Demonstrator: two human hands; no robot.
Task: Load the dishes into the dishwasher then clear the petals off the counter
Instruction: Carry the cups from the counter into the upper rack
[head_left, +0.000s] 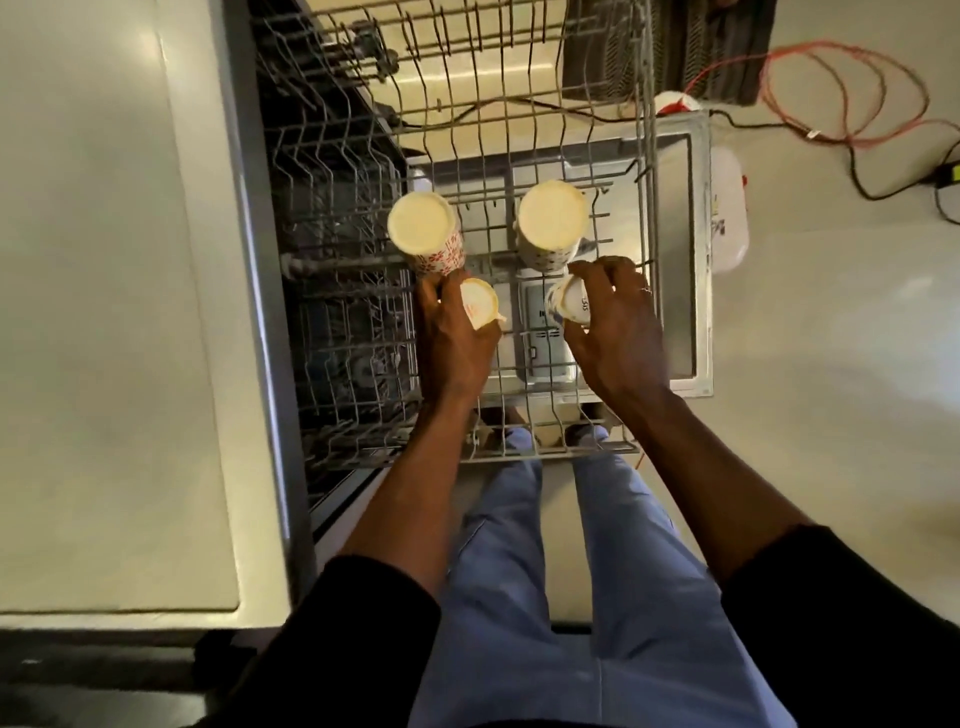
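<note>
1. Pale tabletop (104, 312) is running along my left. Beside it the dishwasher (332, 322) is standing open, its upper rack (491, 249) pulled out over the door. No petals are showing on the stretch of tabletop in view.
2. Two cups are sitting upside down on the rack: a tall red cup (423, 234) on the left and a tall blue cup (553, 223) on the right, well apart.
3. My left hand (452, 348) is gripping a small red cup (480, 309) with fingers curled round it. Its pale base is facing up, and it is just beside the tall red cup.
4. My right hand (618, 332) is gripping a small blue cup (569, 304), tilted, just in front of the tall blue cup.
5. As I judge it, I am partway through the loading step, bringing both small cups down to the rack. The petals are not yet being dealt with.
6. The next move is calling for care. Each small cup needs turning fully mouth-down and seating between the wires in the free row nearer me. The tall cups must not get nudged, and only then should my fingers be loosening.
</note>
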